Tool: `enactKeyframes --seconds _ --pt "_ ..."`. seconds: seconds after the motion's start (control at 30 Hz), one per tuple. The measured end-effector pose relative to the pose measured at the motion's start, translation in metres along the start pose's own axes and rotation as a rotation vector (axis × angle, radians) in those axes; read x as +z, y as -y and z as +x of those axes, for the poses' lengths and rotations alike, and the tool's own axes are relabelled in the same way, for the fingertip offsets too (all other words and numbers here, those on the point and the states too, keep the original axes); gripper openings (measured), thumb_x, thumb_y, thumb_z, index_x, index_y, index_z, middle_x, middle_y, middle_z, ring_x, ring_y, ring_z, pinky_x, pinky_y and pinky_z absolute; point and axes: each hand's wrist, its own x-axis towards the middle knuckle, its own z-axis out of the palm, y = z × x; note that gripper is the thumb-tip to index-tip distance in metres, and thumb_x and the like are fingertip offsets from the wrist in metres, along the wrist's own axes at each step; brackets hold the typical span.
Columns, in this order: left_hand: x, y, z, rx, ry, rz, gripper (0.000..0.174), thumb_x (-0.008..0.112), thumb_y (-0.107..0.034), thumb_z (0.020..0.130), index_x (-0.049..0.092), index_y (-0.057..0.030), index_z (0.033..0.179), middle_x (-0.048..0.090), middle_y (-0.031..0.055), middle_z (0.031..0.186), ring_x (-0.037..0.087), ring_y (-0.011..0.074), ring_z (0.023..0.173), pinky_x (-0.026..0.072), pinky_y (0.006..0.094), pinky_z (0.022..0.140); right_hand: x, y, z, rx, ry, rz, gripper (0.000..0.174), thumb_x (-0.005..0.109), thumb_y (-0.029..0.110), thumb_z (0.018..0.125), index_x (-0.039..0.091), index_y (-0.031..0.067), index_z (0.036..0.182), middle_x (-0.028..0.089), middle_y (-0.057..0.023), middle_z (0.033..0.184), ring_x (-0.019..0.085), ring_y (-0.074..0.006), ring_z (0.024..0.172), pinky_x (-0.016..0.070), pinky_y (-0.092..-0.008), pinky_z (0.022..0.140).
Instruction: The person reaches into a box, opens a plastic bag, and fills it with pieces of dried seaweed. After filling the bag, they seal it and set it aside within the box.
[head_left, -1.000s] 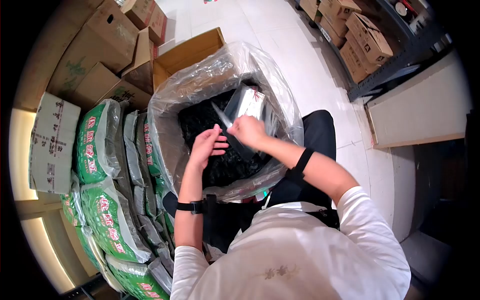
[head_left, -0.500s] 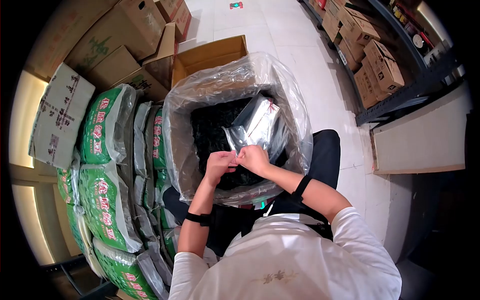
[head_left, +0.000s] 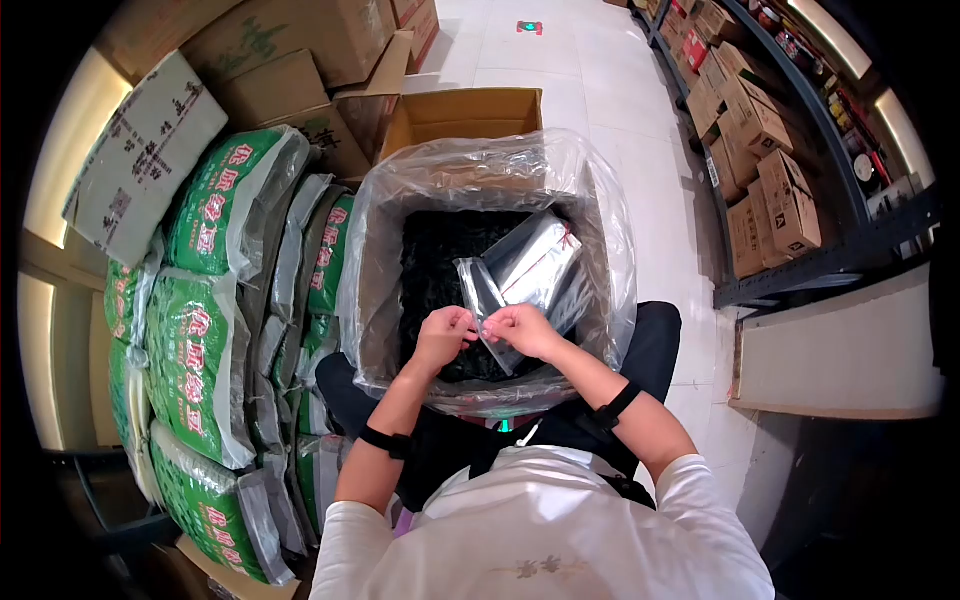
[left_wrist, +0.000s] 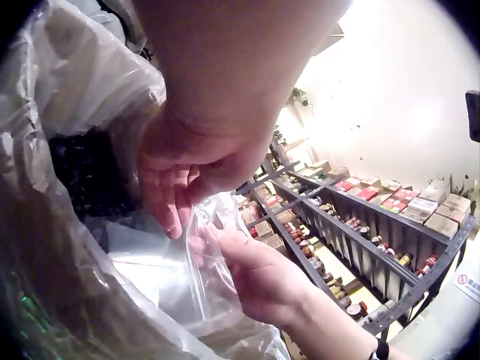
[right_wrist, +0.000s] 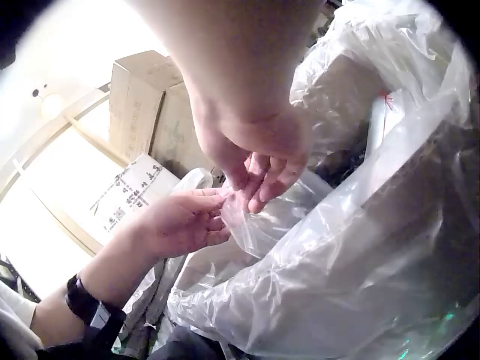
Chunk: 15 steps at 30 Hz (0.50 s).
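Observation:
A small clear zip bag [head_left: 482, 287] hangs between my two hands, over the dark contents of a lined carton. My left hand [head_left: 443, 338] pinches one side of its edge between thumb and fingers. Opposite it, my right hand [head_left: 524, 331] pinches the other side, fingertips close to the left ones. The zip strip runs down the bag [left_wrist: 199, 277] in the left wrist view. Behind it, a stack of silvery clear bags [head_left: 535, 262] with a red tie lies on the black, crinkled dried goods [head_left: 432, 245].
The carton [head_left: 462, 112] has a large clear liner [head_left: 600, 200] folded over its rim. Green printed sacks [head_left: 185, 365] are piled on the left beside a white box [head_left: 145, 155]. At the right stands a metal shelf [head_left: 850, 235] with brown boxes [head_left: 790, 205].
My hands came together at the clear bag, then drew slightly apart with it between them. The bag has turned to hang below the fingers. The head view has shifted.

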Motion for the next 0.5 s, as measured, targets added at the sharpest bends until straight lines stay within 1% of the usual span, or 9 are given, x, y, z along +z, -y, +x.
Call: enactKeyframes --seconds 0.03,0.1,0.13,0.2,0.23,0.33,0.4,0.43,0.5 --pt "0.001 0.001 0.001 0.001 -0.007 -0.010 0.022 0.055 -0.023 0.099 0.063 -0.0021 0.101 0.068 0.0048 0.088 0.066 0.0115 0.077 0.0525 0.0255 0.064 -0.001 0.000 0.000 0.002 0.008 -0.009 0.025 0.068 0.023 0.089 0.069 -0.0017 0.091 0.072 -0.0075 0.079 0.066 -0.0115 0.069 0.0507 -0.0281 0.063" --pt "0.005 -0.002 0.001 0.003 0.027 -0.014 0.025 0.055 -0.024 0.099 0.063 -0.0011 0.102 0.068 0.0059 0.088 0.066 0.0122 0.077 0.0533 0.0261 0.065 0.000 0.003 -0.002 -0.102 -0.088 -0.261 0.021 0.067 0.021 0.087 0.068 -0.0005 0.089 0.070 -0.0087 0.076 0.066 -0.0157 0.067 0.0510 -0.0304 0.064" --pt "0.009 -0.006 0.000 0.004 0.023 -0.021 0.025 0.055 -0.024 0.099 0.063 -0.0011 0.102 0.068 0.0059 0.088 0.066 0.0122 0.077 0.0533 0.0261 0.065 0.001 0.006 -0.002 -0.101 -0.083 -0.266 0.021 0.067 0.021 0.087 0.068 -0.0005 0.089 0.070 -0.0087 0.076 0.066 -0.0157 0.067 0.0510 -0.0304 0.064" --pt "0.016 -0.017 -0.005 -0.038 0.047 -0.115 0.026 0.056 -0.024 0.098 0.064 0.0004 0.102 0.068 0.0070 0.087 0.066 0.0128 0.077 0.0542 0.0266 0.063 0.002 0.012 -0.002 -0.111 -0.118 -0.480 0.017 0.065 0.019 0.086 0.066 0.0012 0.084 0.068 -0.0106 0.073 0.066 -0.0220 0.066 0.0509 -0.0331 0.063" --pt "0.018 -0.018 -0.006 -0.036 0.044 -0.120 0.026 0.056 -0.024 0.098 0.064 0.0004 0.102 0.068 0.0070 0.087 0.066 0.0128 0.077 0.0542 0.0266 0.063 0.003 0.015 -0.003 -0.112 -0.115 -0.485 0.017 0.065 0.019 0.086 0.066 0.0012 0.084 0.068 -0.0106 0.073 0.066 -0.0220 0.066 0.0509 -0.0331 0.063" --pt "0.019 -0.011 -0.006 0.035 -0.009 -0.058 0.028 0.057 -0.025 0.098 0.065 0.0008 0.105 0.068 0.0067 0.088 0.066 0.0137 0.075 0.0548 0.0269 0.059 0.006 0.022 -0.006 -0.182 -0.132 -0.545 0.018 0.065 0.020 0.085 0.063 0.0030 0.082 0.066 -0.0121 0.071 0.065 -0.0263 0.066 0.0504 -0.0359 0.063" --pt "0.016 0.000 0.001 0.050 -0.092 -0.060 0.029 0.060 -0.025 0.096 0.069 0.0022 0.098 0.069 0.0067 0.081 0.066 0.0129 0.069 0.0547 0.0279 0.057 0.006 0.023 -0.009 -0.089 -0.207 -0.506 0.018 0.063 0.021 0.087 0.062 0.0037 0.084 0.067 -0.0137 0.073 0.066 -0.0308 0.070 0.0510 -0.0406 0.065" --pt "0.014 0.001 0.003 0.048 -0.095 -0.066 0.029 0.060 -0.025 0.096 0.069 0.0022 0.098 0.069 0.0067 0.081 0.066 0.0129 0.069 0.0547 0.0279 0.057 0.006 0.023 -0.010 -0.087 -0.201 -0.510 0.018 0.063 0.021 0.087 0.062 0.0037 0.084 0.067 -0.0137 0.073 0.066 -0.0308 0.070 0.0510 -0.0406 0.065" --pt "0.011 -0.001 0.008 0.044 -0.099 0.416 0.031 0.062 -0.027 0.093 0.070 0.0029 0.089 0.069 0.0070 0.072 0.066 0.0114 0.065 0.0549 0.0293 0.059 0.004 0.024 -0.009 -0.084 -0.299 -0.773 0.019 0.062 0.023 0.088 0.060 0.0040 0.086 0.067 -0.0165 0.078 0.066 -0.0363 0.074 0.0512 -0.0461 0.067"
